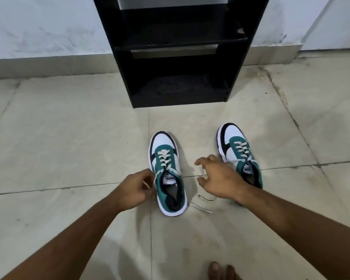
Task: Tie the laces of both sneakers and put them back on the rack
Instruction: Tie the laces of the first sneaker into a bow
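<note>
Two white, teal and black sneakers stand on the tiled floor, toes pointing at the rack. The left sneaker (167, 172) has loose white laces; one lace end (200, 209) trails on the floor to its right. My left hand (135, 188) is closed on the other lace end at the sneaker's left side. The right sneaker (237, 150) stands farther right, partly hidden by my right hand (216, 176), which hovers between the two sneakers with its fingers spread and nothing in it. The black shoe rack (178, 57) stands against the wall ahead.
The rack's bottom shelf (180, 87) holds something dark that I cannot make out. A white wall with a skirting runs behind the rack. Bare toes (220, 271) show at the bottom edge of the view.
</note>
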